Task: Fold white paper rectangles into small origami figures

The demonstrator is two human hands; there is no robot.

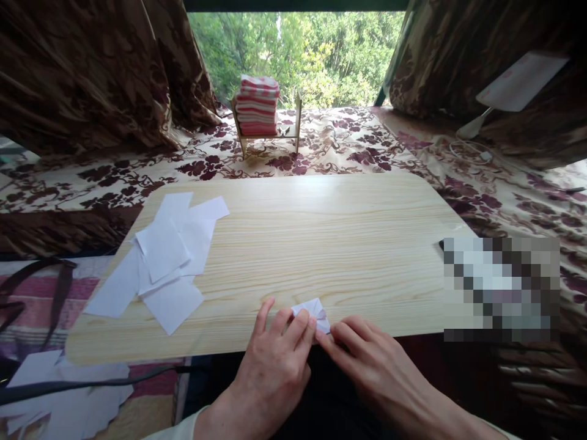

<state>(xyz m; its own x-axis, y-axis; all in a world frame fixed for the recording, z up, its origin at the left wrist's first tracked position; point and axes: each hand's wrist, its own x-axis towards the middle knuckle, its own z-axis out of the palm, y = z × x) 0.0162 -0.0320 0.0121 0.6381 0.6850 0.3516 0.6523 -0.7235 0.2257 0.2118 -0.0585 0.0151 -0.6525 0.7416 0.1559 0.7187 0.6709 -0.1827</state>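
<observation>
— Where is the folded paper piece [313, 313] just now?

— At the near edge of the wooden tabletop [321, 244], a little right of the middle, pressed flat on the wood. Both hands are on it — the left hand [270, 360] comes in from the near left, its fingertips pinching the left edge; the right hand [367, 360] comes from the near right, fingertips pinching the near-right corner.

— So neither hand is open?

— No, both are closed on the paper with their fingertips, palms down. The piece lies just beyond the fingers, toward the far side, so it sits between the two hands and slightly ahead of them. Neither hand is clearly nearer.

— Its long axis?

— Hard to tell; it is small and partly covered, though it seems to run left to right.

— And around it?

— A loose pile of white paper sheets [165, 256] at the left of the tabletop, well apart; a small wooden rack [268, 131] with a stack of red-and-white papers [257, 105] far off by the window.
</observation>
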